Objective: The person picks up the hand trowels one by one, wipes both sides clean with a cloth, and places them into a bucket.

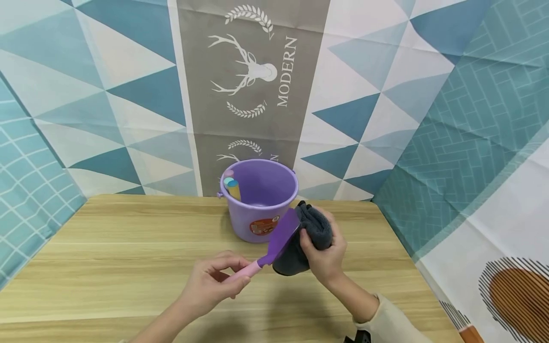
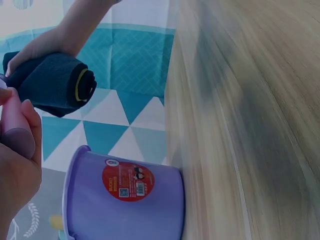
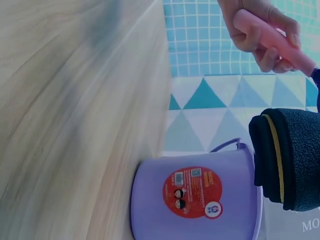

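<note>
My left hand [image 1: 214, 281] grips the pink handle of a purple spatula [image 1: 280, 236], its flat blade angled up to the right. A folded dark grey towel [image 1: 315, 226] is held in my right hand [image 1: 328, 252], thumb in front. The blade's edge meets the towel's left side in the head view. Both things are up above the table, in front of the bucket. In the left wrist view the rolled end of the towel [image 2: 60, 82] shows a yellow edge strip. The right wrist view shows the left fingers wrapped about the pink handle [image 3: 272, 40].
A purple bucket [image 1: 240, 214] with a red label stands at the back of the wooden table [image 1: 128, 252]. Inside it, at the left, are several items with pink, light blue and yellow ends [image 1: 233, 189]. Patterned cloth [image 1: 141, 95] hangs behind the table and at its sides.
</note>
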Demonstrator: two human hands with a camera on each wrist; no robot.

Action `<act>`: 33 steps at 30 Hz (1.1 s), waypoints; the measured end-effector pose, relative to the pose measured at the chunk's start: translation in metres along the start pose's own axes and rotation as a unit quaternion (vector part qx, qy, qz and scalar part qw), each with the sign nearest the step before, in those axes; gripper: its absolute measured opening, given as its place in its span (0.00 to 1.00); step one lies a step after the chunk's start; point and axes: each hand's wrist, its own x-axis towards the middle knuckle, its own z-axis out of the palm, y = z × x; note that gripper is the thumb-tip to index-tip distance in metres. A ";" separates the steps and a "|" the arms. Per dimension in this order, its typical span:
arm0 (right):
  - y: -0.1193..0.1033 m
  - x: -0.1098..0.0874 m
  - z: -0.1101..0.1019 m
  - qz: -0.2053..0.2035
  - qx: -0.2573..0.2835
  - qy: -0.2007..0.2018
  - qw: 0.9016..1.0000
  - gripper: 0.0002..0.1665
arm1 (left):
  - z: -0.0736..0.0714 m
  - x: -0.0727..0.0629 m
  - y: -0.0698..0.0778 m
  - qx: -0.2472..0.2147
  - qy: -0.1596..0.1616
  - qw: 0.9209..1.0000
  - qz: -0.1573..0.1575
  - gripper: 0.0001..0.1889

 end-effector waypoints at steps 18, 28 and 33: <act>0.014 -0.019 0.006 -0.045 0.000 -0.124 0.991 0.25 | -0.007 0.005 -0.002 -0.061 -0.007 0.996 0.059 0.11; 0.009 -0.004 0.001 -0.050 0.004 -0.058 0.997 0.24 | -0.011 -0.001 0.002 -0.054 -0.039 0.998 0.013 0.09; 0.009 -0.008 0.002 -0.084 -0.001 -0.087 0.993 0.26 | -0.010 0.002 0.001 -0.073 -0.058 0.995 0.047 0.10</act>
